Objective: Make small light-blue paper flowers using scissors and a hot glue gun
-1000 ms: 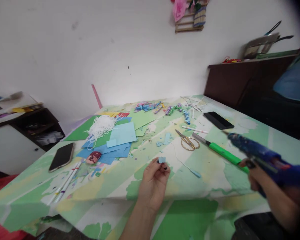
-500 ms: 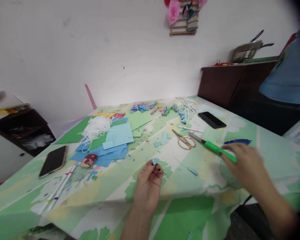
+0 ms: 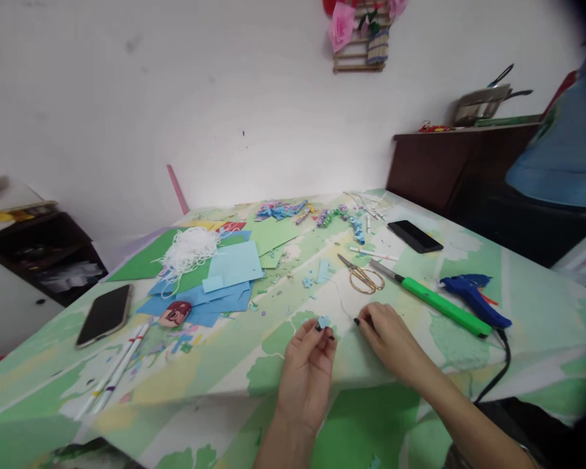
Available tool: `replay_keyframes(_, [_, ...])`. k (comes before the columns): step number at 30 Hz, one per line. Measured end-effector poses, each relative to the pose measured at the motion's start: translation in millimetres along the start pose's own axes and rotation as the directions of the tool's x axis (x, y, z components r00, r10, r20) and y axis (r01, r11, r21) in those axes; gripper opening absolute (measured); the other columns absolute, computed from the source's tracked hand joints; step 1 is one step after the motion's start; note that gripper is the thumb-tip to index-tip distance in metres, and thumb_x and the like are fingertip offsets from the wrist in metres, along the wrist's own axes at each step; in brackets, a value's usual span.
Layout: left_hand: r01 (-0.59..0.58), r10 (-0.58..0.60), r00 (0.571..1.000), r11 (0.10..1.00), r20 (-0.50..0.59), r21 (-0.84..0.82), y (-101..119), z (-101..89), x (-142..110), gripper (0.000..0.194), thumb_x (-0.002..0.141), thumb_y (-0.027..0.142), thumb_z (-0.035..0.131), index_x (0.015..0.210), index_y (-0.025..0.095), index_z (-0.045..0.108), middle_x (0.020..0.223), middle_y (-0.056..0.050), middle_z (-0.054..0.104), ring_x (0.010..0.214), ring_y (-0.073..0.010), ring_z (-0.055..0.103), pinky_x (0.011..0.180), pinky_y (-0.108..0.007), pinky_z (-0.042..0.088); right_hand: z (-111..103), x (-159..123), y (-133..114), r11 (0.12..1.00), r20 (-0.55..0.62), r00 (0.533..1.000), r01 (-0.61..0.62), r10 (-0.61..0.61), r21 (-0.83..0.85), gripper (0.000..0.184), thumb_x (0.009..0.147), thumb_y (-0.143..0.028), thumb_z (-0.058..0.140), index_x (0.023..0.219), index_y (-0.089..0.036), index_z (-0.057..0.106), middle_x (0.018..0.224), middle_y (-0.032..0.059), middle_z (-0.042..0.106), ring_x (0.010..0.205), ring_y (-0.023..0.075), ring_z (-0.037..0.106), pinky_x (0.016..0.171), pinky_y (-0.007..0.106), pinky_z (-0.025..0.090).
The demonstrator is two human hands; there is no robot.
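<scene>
Between the fingertips of my left hand [image 3: 308, 365] is pinched a small light blue paper flower [image 3: 323, 322]. To its right, my right hand [image 3: 383, 335] is closed low over the table at the end of a thin white string [image 3: 340, 296]. The blue paper tip of that string is hidden by my fingers. Gold-handled scissors [image 3: 364, 277] lie just beyond my right hand. A green-handled cutter knife [image 3: 444, 306] and a blue glue gun [image 3: 476, 296] rest farther right. More small blue flowers [image 3: 307, 282] and a pale blue strip [image 3: 323, 270] lie ahead.
Coloured paper sheets [image 3: 234, 264] and a heap of white string [image 3: 190, 251] occupy the left. Two phones lie on the table, one left [image 3: 105, 316], one right [image 3: 415, 235]. White sticks [image 3: 117, 365] are at left front, and curled paper garlands [image 3: 334, 216] at the back.
My right hand has left the green-handled knife and moved left to the string's end. The knife now lies beside the glue gun. My left hand has shifted slightly right, still holding the flower.
</scene>
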State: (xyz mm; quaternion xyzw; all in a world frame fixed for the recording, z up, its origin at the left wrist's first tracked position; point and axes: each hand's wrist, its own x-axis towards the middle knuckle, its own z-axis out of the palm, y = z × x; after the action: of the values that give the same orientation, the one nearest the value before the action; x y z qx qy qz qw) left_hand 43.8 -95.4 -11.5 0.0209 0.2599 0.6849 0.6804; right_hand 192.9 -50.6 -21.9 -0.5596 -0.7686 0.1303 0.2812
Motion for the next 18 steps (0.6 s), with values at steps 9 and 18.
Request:
replay_keyframes(9, [0.124,-0.125,0.992,0.992,-0.027,-0.037,-12.2,6.3,-5.3,0.013,0.073,-0.001,0.052,0.078,0.008,0.061,0.078,-0.008,0.061,0.068,-0.0109,0.059,0.067,-0.023,0.050,-11.1,11.1,-34.5,0.558,0.037,0.992,-0.096,0.117,0.824,0.013,0.077,-0.030,0.055,0.080,-0.017,0.053,0.070,-0.0008,0.054,0.064,0.0106,0.050,0.060,0.023,0.041])
replay_keyframes(18, [0.101,-0.102,0.994,0.994,-0.037,-0.037,-15.5,9.9,-4.3,0.011,0.073,0.001,0.053,0.077,0.008,0.061,0.074,-0.007,0.062,0.067,-0.0104,0.059,0.064,-0.021,0.050,-29.0,9.2,-49.0,0.706,-0.015,1.000,0.021,-0.015,0.708,0.013,0.077,-0.021,0.052,0.084,-0.019,0.062,0.086,0.0027,0.063,0.081,0.0154,0.058,0.073,0.027,0.046])
